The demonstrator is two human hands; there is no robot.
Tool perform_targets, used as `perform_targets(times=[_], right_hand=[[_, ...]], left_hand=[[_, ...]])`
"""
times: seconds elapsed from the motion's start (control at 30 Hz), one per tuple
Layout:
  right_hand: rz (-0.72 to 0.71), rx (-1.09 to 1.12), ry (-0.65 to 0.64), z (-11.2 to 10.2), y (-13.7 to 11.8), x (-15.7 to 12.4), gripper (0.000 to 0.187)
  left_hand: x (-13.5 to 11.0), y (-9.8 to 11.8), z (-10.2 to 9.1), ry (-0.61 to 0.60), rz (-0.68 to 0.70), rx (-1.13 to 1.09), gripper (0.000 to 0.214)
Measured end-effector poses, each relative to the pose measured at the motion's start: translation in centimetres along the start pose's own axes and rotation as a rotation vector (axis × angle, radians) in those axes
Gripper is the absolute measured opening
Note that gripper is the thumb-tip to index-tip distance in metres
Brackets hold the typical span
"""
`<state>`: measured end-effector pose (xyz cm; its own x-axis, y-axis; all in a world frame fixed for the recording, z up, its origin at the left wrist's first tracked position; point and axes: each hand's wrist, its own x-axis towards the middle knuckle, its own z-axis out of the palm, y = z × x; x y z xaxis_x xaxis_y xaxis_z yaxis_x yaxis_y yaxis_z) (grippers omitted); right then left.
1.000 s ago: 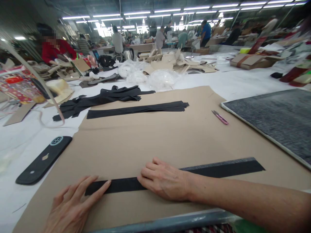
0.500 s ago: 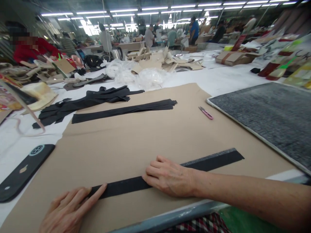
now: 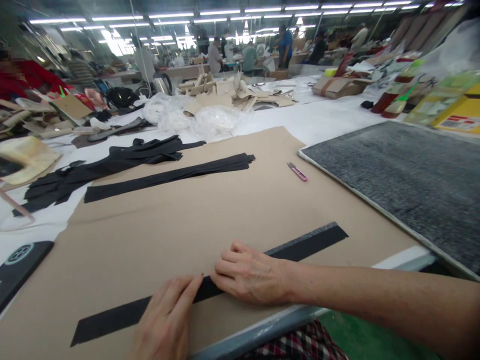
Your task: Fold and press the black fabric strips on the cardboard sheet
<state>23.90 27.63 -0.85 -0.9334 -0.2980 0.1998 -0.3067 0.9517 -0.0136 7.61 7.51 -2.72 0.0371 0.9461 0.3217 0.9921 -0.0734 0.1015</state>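
A long black fabric strip (image 3: 112, 317) lies slantwise across brown paper near the table's front edge. Its right part shows a greyish band along the far edge. My right hand (image 3: 251, 275) rests on the middle of the strip, fingers curled and closed on its far edge. Close to its left, my left hand (image 3: 168, 312) lies over the strip, its fingers together and their tips at the same edge. The fabric under both hands is hidden. Farther back are a neat stack of black strips (image 3: 168, 177) and a looser black heap (image 3: 108, 167).
Pink-handled thread snips (image 3: 298, 171) lie on the brown paper (image 3: 210, 215). A dark grey board (image 3: 397, 170) occupies the right side. At the left edge is a black phone (image 3: 22, 270). Clear plastic bags (image 3: 210, 117) and cut scraps (image 3: 240, 90) lie behind; people work beyond.
My left hand has slid right along the strip, up beside my right hand, uncovering the strip's left end. My right hand stays on the strip. The whole view has shifted somewhat.
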Motion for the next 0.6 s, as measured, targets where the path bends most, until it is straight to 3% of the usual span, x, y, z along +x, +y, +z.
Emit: perform_targets(times=[0.1,0.2,0.37,0.6], right_hand=[[-0.003,-0.005,0.043,0.3,0.1,-0.5,0.018],[0.003,0.0,0.066,0.4,0.5,-1.4,0.018],[0.023,0.005,0.083,0.2,1.1,-3.1,0.017],[0.03,0.004,0.069,-0.1,1.6,-4.9,0.017]], left_hand=[[2.4,2.4,1.9,0.063,-0.002,-0.018,0.045],[2.3,2.4,2.9,0.084,0.029,-0.001,0.046],[1.3,1.8,3.1,0.003,0.048,0.031,0.057],[2.1,2.4,2.9,-0.014,0.093,0.123,0.063]])
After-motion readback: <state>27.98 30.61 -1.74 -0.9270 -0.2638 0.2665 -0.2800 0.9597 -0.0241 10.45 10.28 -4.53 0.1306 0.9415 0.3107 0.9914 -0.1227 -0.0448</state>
